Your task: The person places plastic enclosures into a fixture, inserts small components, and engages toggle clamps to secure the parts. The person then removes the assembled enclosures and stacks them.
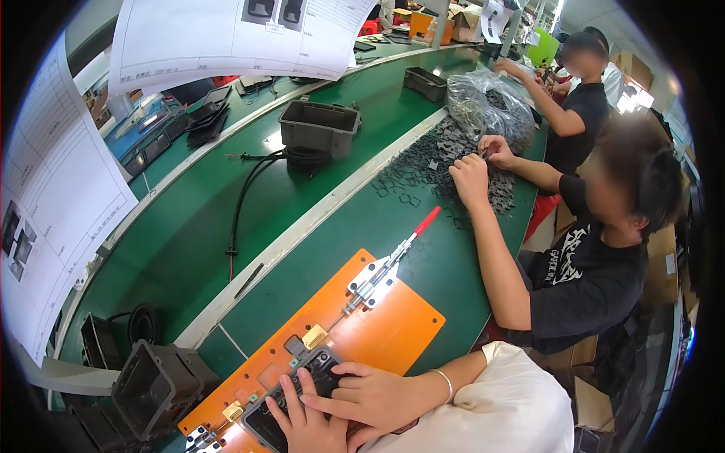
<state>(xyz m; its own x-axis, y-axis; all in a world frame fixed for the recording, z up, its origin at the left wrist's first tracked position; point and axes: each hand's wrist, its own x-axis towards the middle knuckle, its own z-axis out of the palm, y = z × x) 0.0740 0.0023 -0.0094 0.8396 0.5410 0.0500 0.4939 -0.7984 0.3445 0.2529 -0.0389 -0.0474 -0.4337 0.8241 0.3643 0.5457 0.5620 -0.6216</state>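
A black, phone-shaped case (pixel 325 368) lies on an orange fixture plate (pixel 396 325) between brass-coloured blocks. My left hand (pixel 313 424) rests over its near end, fingers stretched and spread across the surface. From the right, my right hand (pixel 374 396), with a bangle at the wrist, lies over the case's side. Its fingers are apart and partly bent, touching the case beside my left hand. Much of the case is hidden under both hands. A toggle clamp (pixel 371 283) with a red handle (pixel 427 221) is mounted on the plate; another clamp (pixel 202 439) sits at its lower left end.
Grey plastic boxes (pixel 155 389) stand at the lower left. Another grey box (pixel 319 128) with a coiled black cable is on the green conveyor (pixel 204 219). Beyond the plate, a co-worker's hands (pixel 479 170) work over piled black frames (pixel 423 170). Paper sheets (pixel 60 181) hang at left.
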